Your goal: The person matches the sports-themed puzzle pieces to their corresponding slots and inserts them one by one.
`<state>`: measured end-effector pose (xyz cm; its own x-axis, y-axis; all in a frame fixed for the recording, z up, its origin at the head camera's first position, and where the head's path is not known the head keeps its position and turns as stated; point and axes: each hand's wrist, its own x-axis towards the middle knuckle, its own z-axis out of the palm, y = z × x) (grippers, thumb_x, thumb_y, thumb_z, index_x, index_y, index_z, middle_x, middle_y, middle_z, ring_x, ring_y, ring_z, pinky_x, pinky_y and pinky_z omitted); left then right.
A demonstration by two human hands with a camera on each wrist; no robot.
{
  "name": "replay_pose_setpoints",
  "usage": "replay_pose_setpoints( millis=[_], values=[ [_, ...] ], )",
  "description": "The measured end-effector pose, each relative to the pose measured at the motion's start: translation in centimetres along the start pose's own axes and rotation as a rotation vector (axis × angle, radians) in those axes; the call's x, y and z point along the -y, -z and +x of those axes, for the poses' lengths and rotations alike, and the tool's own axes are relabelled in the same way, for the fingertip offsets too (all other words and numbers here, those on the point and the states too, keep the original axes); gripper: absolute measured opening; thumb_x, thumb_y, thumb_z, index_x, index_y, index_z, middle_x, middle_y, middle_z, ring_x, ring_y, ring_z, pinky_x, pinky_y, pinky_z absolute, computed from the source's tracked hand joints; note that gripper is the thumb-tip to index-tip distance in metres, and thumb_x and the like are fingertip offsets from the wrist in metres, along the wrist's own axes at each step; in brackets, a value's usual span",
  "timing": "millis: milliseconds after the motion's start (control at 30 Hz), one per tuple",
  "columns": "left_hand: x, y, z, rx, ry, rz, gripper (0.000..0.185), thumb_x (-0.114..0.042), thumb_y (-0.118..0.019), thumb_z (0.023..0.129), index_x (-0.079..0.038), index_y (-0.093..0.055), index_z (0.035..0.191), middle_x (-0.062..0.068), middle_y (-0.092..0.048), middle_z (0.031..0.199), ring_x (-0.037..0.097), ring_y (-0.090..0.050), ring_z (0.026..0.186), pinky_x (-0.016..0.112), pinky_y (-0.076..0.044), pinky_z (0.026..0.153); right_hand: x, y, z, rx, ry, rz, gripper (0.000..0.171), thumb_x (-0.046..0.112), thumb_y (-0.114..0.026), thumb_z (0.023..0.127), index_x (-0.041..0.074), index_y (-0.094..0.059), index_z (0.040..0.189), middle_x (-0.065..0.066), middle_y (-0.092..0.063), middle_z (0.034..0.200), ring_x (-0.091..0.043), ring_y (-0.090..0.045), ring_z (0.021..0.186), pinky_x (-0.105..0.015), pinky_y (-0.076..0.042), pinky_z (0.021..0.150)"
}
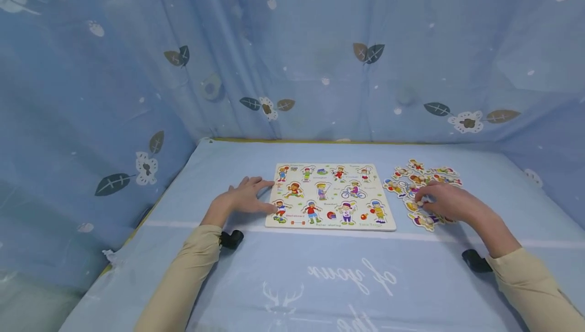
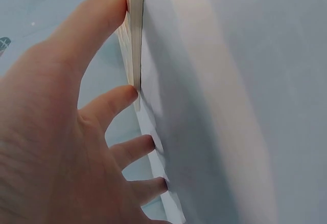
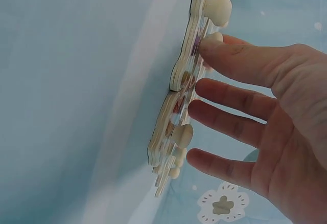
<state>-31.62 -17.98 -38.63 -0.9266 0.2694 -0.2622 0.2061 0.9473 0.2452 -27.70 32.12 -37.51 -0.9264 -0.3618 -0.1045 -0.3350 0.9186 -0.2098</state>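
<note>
A wooden puzzle board (image 1: 330,197) printed with children at sports lies flat on the table. My left hand (image 1: 247,196) is spread at its left side, thumb on the near left corner. In the left wrist view, the thumb and a fingertip of the left hand (image 2: 61,101) touch the board's edge (image 2: 135,45). A heap of knobbed puzzle pieces (image 1: 399,187) lies right of the board. Over that heap, my right hand (image 1: 450,201) pinches a piece's knob (image 3: 214,37) between thumb and index finger. The other fingers of the right hand (image 3: 276,111) are loosely extended beside the pieces.
The table is covered by a pale blue cloth (image 1: 256,271) with printed lettering. Blue patterned curtains (image 1: 311,68) hang behind and at both sides. A black wrist device (image 1: 231,239) sits at the left wrist, another black device (image 1: 476,261) at the right.
</note>
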Motion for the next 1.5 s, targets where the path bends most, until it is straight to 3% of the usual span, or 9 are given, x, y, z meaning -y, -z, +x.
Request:
replay_pose_setpoints(
  millis=[133, 333, 733, 1133, 1500],
  values=[
    [-0.01, -0.09, -0.11, 0.016, 0.017, -0.001, 0.094, -0.07, -0.066, 0.078, -0.028, -0.033, 0.155, 0.014, -0.02, 0.163, 0.046, -0.008, 0.15, 0.078, -0.011, 0.109, 0.22, -0.35, -0.1, -0.013, 0.003, 0.007, 0.019, 0.015, -0.072, 0.089, 0.013, -0.074, 0.108, -0.013, -0.065, 0.11, -0.032, -0.062, 0.099, -0.056, -0.051, 0.084],
    [0.23, -0.36, -0.25, 0.011, 0.023, -0.012, 0.092, -0.07, -0.066, 0.078, -0.028, -0.035, 0.155, 0.014, -0.021, 0.162, 0.045, -0.009, 0.149, 0.078, -0.012, 0.109, 0.6, -0.25, -0.01, -0.015, -0.002, -0.019, 0.017, 0.015, -0.072, 0.089, 0.014, -0.074, 0.106, -0.013, -0.065, 0.11, -0.025, -0.061, 0.092, -0.054, -0.052, 0.083],
    [-0.29, -0.05, 0.31, 0.002, 0.025, -0.005, 0.093, -0.07, -0.067, 0.077, -0.03, -0.034, 0.155, 0.013, -0.02, 0.163, 0.044, -0.008, 0.15, 0.077, -0.011, 0.109, 0.39, 0.53, -0.7, -0.022, -0.037, 0.001, 0.018, 0.019, -0.073, 0.088, 0.014, -0.074, 0.106, -0.018, -0.064, 0.115, -0.043, -0.058, 0.108, -0.062, -0.048, 0.088],
    [-0.15, -0.01, 0.09, 0.013, 0.032, -0.012, 0.093, -0.07, -0.066, 0.078, -0.031, -0.032, 0.155, 0.013, -0.019, 0.164, 0.044, -0.006, 0.151, 0.076, -0.009, 0.11, 0.46, 0.52, -0.48, -0.054, 0.008, 0.003, 0.019, 0.02, -0.075, 0.088, 0.012, -0.074, 0.105, -0.014, -0.066, 0.112, -0.038, -0.061, 0.105, -0.059, -0.051, 0.087],
    [-0.06, -0.09, 0.2, 0.017, 0.036, -0.01, 0.093, -0.07, -0.066, 0.078, -0.031, -0.032, 0.156, 0.013, -0.019, 0.164, 0.043, -0.006, 0.151, 0.076, -0.009, 0.111, 0.62, 0.53, -0.34, -0.047, -0.017, 0.008, 0.02, 0.021, -0.075, 0.087, 0.01, -0.075, 0.104, -0.013, -0.066, 0.109, -0.036, -0.061, 0.102, -0.057, -0.051, 0.086]
  ],
)
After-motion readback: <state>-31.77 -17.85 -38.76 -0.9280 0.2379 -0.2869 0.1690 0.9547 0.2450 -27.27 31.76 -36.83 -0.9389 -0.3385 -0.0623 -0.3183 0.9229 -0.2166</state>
